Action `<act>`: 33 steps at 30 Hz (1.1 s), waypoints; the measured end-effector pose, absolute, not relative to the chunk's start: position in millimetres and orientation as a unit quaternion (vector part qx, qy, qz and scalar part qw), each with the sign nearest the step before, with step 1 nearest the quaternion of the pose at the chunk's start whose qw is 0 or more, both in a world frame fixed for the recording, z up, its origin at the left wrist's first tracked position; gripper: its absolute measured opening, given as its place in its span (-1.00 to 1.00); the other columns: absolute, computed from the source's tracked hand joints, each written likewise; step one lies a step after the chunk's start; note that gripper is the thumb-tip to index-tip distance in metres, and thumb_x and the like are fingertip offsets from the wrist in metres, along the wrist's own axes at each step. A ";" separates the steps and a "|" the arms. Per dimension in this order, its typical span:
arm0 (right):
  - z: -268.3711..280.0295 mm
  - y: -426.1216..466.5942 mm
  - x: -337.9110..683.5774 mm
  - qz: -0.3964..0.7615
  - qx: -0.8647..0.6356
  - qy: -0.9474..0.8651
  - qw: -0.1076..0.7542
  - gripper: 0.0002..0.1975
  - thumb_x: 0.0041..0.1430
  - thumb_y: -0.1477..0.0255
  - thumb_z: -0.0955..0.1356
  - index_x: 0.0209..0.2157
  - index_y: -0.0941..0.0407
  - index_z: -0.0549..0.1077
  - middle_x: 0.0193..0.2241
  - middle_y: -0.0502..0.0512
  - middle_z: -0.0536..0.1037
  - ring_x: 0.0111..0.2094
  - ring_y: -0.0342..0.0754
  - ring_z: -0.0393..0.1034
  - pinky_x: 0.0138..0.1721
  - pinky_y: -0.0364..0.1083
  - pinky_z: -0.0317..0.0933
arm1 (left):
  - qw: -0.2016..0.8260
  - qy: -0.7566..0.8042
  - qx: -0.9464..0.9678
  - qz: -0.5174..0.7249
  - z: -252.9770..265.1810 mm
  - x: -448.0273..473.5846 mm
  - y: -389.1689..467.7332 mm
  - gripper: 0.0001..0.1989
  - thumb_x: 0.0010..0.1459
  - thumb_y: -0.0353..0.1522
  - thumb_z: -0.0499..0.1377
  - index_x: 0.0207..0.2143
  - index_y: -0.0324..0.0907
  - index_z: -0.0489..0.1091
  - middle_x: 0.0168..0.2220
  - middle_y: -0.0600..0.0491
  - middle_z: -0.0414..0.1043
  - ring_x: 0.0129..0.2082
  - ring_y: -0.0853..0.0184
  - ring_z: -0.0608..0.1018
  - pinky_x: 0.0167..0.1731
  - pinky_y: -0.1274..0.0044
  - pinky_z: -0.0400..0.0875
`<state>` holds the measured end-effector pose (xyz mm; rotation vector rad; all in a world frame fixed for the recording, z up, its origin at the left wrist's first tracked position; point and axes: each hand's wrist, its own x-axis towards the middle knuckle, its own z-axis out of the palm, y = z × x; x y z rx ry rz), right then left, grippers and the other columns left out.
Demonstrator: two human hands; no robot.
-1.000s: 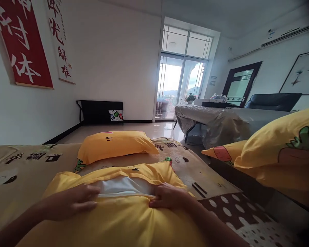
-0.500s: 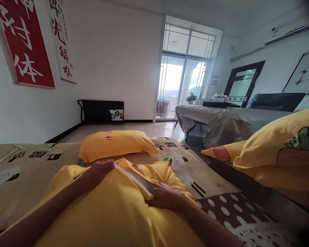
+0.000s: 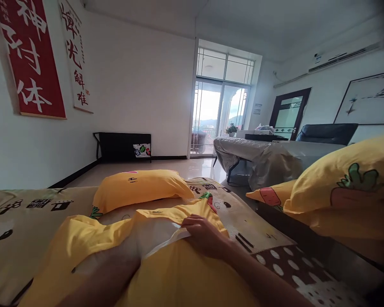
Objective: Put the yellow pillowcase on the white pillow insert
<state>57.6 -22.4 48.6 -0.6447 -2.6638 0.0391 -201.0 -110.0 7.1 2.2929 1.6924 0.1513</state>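
Patterned blanket [image 3: 269, 234] underneath; yellow pillow cover [image 3: 185, 277] spread below right fingers [image 3: 192, 220], which pinch its edge. Left fingers hidden inside opening, grip unclear. Apparent step: adjusting white insert [image 3: 152, 233]; next move likely calls for edge held wide.

a soft tan cloth bed cover [image 3: 259, 233] with dark cartoon prints, and it's carrying plenty!
up at the far edge, a plump orange-yellow rectangular fabric pillow [image 3: 141, 191] lies flat; just nearer, a large yellow fabric pillowcase [image 3: 179, 277] sprawls, mouth gaping over white material.
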 end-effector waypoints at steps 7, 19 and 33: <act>16.9 -8.6 34.8 0.094 -0.407 -0.899 0.128 -0.61 0.27 0.25 0.20 -0.50 0.15 0.46 -0.42 0.14 0.54 -0.38 -0.06 0.37 -0.32 -0.13 0.15 | 0.149 0.666 0.721 0.125 -23.1 -249.9 -99.4 -0.61 0.17 -0.27 -0.10 -0.08 -0.09 0.42 -0.14 -0.05 0.53 -0.13 0.10 0.53 -0.15 0.37 0.36; -25.5 3.0 39.6 0.062 -0.467 -0.882 0.021 -0.48 0.33 0.20 0.10 -0.33 0.22 0.56 -0.31 0.30 0.57 -0.26 0.05 0.47 -0.30 -0.11 0.17 | -0.018 0.660 0.726 0.194 -5.4 -244.0 -87.8 -0.64 0.24 -0.21 -0.16 -0.24 -0.19 0.35 -0.35 -0.05 0.47 -0.30 0.18 0.51 -0.29 0.40 0.33; 29.0 -31.8 0.4 0.005 -0.268 -0.954 0.133 -0.72 0.15 0.21 0.30 -0.25 0.13 0.46 -0.26 0.12 0.54 -0.22 -0.01 0.41 -0.15 -0.08 0.21 | -0.071 0.628 0.770 0.087 37.4 -175.9 3.8 -0.76 0.24 -0.44 -0.07 -0.26 -0.22 0.39 -0.26 -0.13 0.50 -0.20 0.17 0.55 -0.27 0.44 0.35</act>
